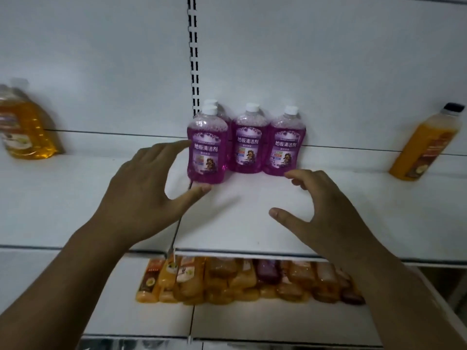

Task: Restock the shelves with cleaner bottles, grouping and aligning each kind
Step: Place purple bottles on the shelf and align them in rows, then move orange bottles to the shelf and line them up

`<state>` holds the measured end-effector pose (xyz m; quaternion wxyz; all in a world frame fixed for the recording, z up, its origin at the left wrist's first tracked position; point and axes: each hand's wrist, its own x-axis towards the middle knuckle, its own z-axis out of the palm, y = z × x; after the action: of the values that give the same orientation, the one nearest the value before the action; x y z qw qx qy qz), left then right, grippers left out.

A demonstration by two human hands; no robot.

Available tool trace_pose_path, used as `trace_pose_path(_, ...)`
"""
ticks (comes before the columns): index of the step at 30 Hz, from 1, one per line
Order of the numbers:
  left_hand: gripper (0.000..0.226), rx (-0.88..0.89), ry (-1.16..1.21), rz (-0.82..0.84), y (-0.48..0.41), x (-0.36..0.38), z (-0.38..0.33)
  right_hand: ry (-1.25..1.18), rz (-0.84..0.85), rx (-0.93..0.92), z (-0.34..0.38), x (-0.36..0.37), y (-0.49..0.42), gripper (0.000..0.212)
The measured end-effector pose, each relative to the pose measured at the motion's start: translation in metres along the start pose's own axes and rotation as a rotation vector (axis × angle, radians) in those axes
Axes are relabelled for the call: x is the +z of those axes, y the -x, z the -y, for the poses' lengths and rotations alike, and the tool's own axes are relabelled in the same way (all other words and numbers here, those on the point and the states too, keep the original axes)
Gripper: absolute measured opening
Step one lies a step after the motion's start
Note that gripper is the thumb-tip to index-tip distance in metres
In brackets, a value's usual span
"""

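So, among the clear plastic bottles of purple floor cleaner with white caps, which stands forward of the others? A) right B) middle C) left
C: the left clear plastic bottle of purple cleaner stands nearer the white shelf's front edge, a white cap showing behind it.

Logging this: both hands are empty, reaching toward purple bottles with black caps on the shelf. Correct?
No: the head view shows white caps, not black. Otherwise right: the left hand and right hand are empty, reaching toward the purple bottles on the shelf.
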<state>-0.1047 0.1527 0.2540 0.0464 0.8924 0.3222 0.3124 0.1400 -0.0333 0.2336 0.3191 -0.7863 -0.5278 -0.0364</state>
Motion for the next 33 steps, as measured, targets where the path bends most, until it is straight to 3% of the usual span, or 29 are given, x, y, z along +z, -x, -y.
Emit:
trace_pose_path(7, 0.084, 0.018, -0.145, 0.101, 0.083, 0.0, -0.043, 0.009, 0.071, -0.133, 0.006, -0.007, 0.075, 0.064)
trace_pose_path(14, 0.058, 0.138, -0.21, 0.051, 0.173, -0.01, -0.083, -0.055, 0.071, -0.235, -0.014, -0.009, 0.15, 0.052)
trace_pose_path(17, 0.06, 0.136, -0.214, 0.084, 0.205, -0.004, -0.086, -0.02, 0.074, -0.255, -0.024, -0.001, 0.176, 0.05)
trace_pose_path(26, 0.072, -0.014, -0.271, 0.37, 0.224, 0.087, -0.015, -0.072, 0.316, -0.071, -0.047, 0.07, 0.167, 0.049)
trace_pose_path(33, 0.079, -0.234, -0.108, 0.513, 0.215, 0.156, 0.067, -0.314, 0.385, 0.23, -0.056, 0.163, 0.123, 0.048)
